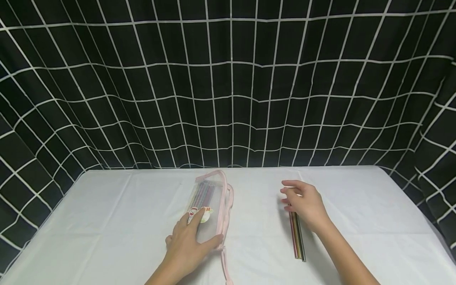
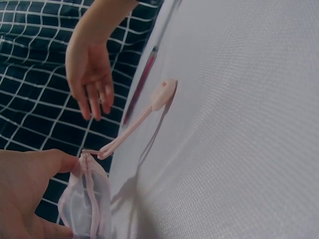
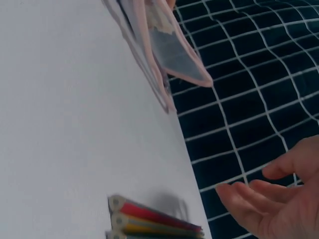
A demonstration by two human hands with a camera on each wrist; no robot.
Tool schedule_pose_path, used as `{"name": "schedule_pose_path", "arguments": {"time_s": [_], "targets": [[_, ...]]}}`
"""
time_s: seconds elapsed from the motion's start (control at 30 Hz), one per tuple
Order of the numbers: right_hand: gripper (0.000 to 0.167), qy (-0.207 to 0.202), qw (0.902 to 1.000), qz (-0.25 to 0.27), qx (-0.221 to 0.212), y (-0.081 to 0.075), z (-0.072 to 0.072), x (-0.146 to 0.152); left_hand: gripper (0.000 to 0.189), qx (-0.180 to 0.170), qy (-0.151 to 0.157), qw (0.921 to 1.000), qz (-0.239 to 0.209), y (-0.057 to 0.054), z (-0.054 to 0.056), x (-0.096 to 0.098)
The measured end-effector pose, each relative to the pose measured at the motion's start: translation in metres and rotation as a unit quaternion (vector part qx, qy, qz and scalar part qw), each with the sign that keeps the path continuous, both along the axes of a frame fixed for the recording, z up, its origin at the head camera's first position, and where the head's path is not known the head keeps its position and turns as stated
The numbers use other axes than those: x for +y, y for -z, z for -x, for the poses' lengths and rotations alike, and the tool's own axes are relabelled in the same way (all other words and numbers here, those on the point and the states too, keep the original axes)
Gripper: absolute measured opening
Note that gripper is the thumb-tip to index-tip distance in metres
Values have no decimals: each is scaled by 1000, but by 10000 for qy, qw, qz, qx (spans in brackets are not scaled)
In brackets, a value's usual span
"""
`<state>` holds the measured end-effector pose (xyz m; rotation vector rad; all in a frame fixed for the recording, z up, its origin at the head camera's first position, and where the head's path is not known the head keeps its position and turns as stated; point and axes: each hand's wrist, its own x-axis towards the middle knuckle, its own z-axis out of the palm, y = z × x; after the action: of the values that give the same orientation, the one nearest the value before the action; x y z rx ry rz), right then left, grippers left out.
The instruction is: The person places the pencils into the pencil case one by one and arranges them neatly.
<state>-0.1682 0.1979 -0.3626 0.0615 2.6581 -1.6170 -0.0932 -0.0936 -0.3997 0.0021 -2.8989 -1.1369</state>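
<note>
A clear pencil case (image 1: 212,229) with pink edging lies on the left-centre of the table, with several pencils (image 1: 204,192) visible inside and cartoon stickers on its front. My left hand (image 1: 189,241) grips its near end, thumb at the pink edge and fingers over the clear side. In the left wrist view, the case's end (image 2: 92,199) sits between thumb and finger. To the right, a few coloured pencils (image 1: 297,241), red, yellow and dark, lie side by side. My right hand (image 1: 306,204) hovers over their far ends, fingers loosely bent, holding nothing; the right wrist view shows it apart from them.
A pink strap (image 1: 224,265) trails from the case's near end towards me, ending in a pale tab (image 2: 163,94). White cloth covers the table (image 1: 107,221). Behind it and at both sides hangs a black curtain (image 1: 242,111) with a white grid.
</note>
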Motion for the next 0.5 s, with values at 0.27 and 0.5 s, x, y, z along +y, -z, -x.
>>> {"name": "schedule_pose_path", "arguments": {"time_s": [0.27,0.5], "targets": [[44,101,9999,-124,4,4,0,16,88,-43,-14,10000,-31,0,1,-1],[46,100,9993,121,-347,7,3,25,88,1,25,10000,-67,0,2,-3]]}}
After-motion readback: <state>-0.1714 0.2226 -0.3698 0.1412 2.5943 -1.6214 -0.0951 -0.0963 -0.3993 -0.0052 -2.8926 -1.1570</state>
